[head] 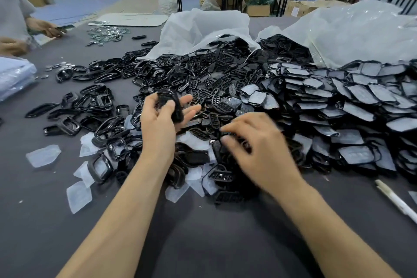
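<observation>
Frosted film scraps (42,155) flat on grey table (203,244). Glossy black oval frames (101,100) scattered. Left hand (161,122) grips matte black shell (174,106) above heap (203,88). Right hand (257,142) blurred, fingers curled onto heap; grasp cannot be told. Film-faced flat plates (338,106) overlapped like scales.

No text, label, brand, number or sign can be read in the head view. Any print on the cardboard boxes (258,10) behind the work table is too small and too far off to be legible. The black plastic parts (203,88) and the white pen (397,203) show no readable marking at this resolution.
</observation>
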Demonstrator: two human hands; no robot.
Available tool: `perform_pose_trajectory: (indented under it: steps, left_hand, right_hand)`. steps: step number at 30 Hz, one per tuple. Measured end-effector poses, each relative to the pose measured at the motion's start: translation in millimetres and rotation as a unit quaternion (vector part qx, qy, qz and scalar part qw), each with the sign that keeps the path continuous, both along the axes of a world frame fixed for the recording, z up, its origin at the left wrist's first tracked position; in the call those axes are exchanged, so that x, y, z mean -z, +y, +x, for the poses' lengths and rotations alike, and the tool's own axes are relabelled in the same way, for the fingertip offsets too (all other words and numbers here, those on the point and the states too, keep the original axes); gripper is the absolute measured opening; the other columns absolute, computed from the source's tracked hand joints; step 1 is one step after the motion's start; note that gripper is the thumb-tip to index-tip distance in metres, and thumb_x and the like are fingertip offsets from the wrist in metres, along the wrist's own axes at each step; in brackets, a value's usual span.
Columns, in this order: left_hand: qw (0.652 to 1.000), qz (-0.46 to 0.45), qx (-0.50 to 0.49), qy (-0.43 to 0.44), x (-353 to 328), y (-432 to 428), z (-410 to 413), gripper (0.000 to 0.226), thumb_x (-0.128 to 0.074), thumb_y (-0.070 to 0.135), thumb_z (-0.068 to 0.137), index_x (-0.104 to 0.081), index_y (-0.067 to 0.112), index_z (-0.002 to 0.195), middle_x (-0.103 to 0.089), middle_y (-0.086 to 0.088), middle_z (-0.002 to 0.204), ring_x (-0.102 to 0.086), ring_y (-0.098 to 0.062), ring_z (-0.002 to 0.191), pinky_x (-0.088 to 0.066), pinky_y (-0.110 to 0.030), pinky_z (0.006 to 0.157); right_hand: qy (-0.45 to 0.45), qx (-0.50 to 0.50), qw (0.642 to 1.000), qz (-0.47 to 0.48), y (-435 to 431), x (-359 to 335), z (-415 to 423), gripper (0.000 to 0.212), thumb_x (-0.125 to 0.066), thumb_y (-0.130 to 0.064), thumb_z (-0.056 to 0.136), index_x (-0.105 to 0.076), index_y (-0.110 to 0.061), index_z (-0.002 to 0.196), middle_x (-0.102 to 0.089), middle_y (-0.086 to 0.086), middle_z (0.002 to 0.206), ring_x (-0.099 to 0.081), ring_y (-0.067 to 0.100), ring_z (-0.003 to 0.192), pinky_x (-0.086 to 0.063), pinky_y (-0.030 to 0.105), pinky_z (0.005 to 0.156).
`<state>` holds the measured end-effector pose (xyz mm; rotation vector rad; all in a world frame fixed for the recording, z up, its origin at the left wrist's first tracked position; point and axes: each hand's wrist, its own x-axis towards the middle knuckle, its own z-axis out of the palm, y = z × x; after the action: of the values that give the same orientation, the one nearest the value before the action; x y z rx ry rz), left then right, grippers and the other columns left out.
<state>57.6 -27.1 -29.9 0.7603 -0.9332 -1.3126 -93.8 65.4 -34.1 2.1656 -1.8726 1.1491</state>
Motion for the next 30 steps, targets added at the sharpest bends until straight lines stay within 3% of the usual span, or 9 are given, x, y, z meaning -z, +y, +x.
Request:
perform_pose_trajectory:
  steps: [2, 4, 7, 10, 14, 17, 23, 27, 30]
  left_hand:
    - [1.000, 0.001, -0.011, 0.026, 0.8, -2.1, 0.9, 0.019, -0.030, 0.000, 0.102, -0.040, 0.016, 0.097, -0.075, -0.012, 0.083, -0.073, -0.028, 0.070, -0.056, -0.022, 0.057]
    - [0.999, 0.005, -0.008, 0.032, 1.3, -1.6, 0.2, 0.016, -0.029, 0.001, 0.101, -0.037, 0.015, 0.100, -0.075, -0.013, 0.082, -0.073, -0.029, 0.069, -0.056, -0.023, 0.056]
    - [0.999, 0.006, -0.003, 0.034, 0.9, 1.0, -1.9, 0.013, -0.029, 0.001, 0.101, -0.034, 0.012, 0.106, -0.074, -0.015, 0.084, -0.073, -0.029, 0.069, -0.055, -0.022, 0.055]
    - [0.999, 0.003, -0.002, 0.032, 0.6, 2.1, -3.2, 0.015, -0.029, 0.001, 0.101, -0.035, 0.011, 0.110, -0.074, -0.014, 0.083, -0.073, -0.029, 0.068, -0.054, -0.022, 0.054]
    - [1.000, 0.005, 0.009, 0.027, 1.9, 2.0, -3.7, 0.015, -0.029, 0.001, 0.101, -0.036, 0.013, 0.107, -0.075, -0.014, 0.083, -0.073, -0.030, 0.069, -0.054, -0.022, 0.055]
    - [0.999, 0.000, 0.025, 0.025, 2.8, 2.7, -5.5, 0.015, -0.029, 0.001, 0.100, -0.037, 0.013, 0.104, -0.075, -0.015, 0.083, -0.073, -0.031, 0.070, -0.055, -0.022, 0.056]
    - [0.998, -0.009, 0.052, -0.017, 6.6, 9.0, -12.1, 0.017, -0.032, 0.003, 0.101, -0.041, 0.018, 0.101, -0.074, -0.016, 0.087, -0.073, -0.032, 0.073, -0.055, -0.022, 0.057]
    - [0.998, -0.013, 0.057, -0.033, 7.5, 10.3, -13.6, 0.016, -0.032, 0.003, 0.101, -0.041, 0.017, 0.102, -0.074, -0.017, 0.087, -0.073, -0.033, 0.073, -0.055, -0.023, 0.058]
    - [0.997, -0.015, 0.055, -0.049, 8.7, 12.4, -15.0, 0.017, -0.033, 0.003, 0.100, -0.042, 0.017, 0.101, -0.074, -0.016, 0.086, -0.073, -0.033, 0.072, -0.055, -0.024, 0.058]
  right_hand:
    - [0.099, -0.042, 0.994, 0.027, 3.4, 7.5, 33.0, 0.031, -0.046, -0.032, 0.093, -0.071, -0.017, 0.105, -0.068, 0.000, 0.106, -0.058, 0.024, 0.110, -0.045, 0.038, 0.096]
    - [0.148, -0.035, 0.987, 0.060, 3.4, 15.3, 55.7, 0.038, -0.037, -0.030, 0.093, -0.070, -0.020, 0.109, -0.068, -0.003, 0.111, -0.058, 0.021, 0.115, -0.043, 0.037, 0.100]
    - [0.140, 0.007, 0.986, 0.093, -1.8, 18.7, 56.0, 0.027, -0.052, -0.015, 0.087, -0.069, -0.016, 0.109, -0.068, -0.002, 0.110, -0.058, 0.024, 0.113, -0.041, 0.038, 0.099]
    - [0.152, 0.060, 0.979, 0.121, -3.9, 18.3, 48.3, 0.031, -0.057, -0.009, 0.086, -0.065, -0.020, 0.114, -0.063, -0.002, 0.115, -0.054, 0.027, 0.114, -0.037, 0.040, 0.101]
    - [0.152, 0.111, 0.971, 0.147, -7.0, 17.1, 41.0, 0.030, -0.049, -0.030, 0.096, -0.056, -0.024, 0.124, -0.059, -0.003, 0.117, -0.044, 0.025, 0.120, -0.025, 0.039, 0.105]
    - [0.149, 0.141, 0.965, 0.164, -10.1, 15.6, 38.2, 0.032, -0.044, -0.042, 0.096, -0.058, -0.022, 0.117, -0.060, -0.003, 0.116, -0.040, 0.025, 0.121, -0.019, 0.039, 0.107]
    - [0.100, 0.169, 0.977, 0.077, -11.0, 13.6, 36.0, 0.009, -0.073, -0.022, 0.080, -0.071, -0.013, 0.078, -0.065, 0.004, 0.085, -0.058, 0.033, 0.099, -0.042, 0.048, 0.095]
    - [0.084, 0.151, 0.982, 0.075, -12.3, 16.2, 32.6, 0.015, -0.071, -0.032, 0.081, -0.071, -0.017, 0.084, -0.064, 0.001, 0.094, -0.052, 0.030, 0.110, -0.033, 0.045, 0.103]
    - [0.105, 0.134, 0.980, 0.101, -14.0, 16.3, 32.8, 0.027, -0.071, -0.041, 0.080, -0.070, -0.019, 0.095, -0.060, 0.001, 0.097, -0.049, 0.028, 0.110, -0.033, 0.042, 0.099]
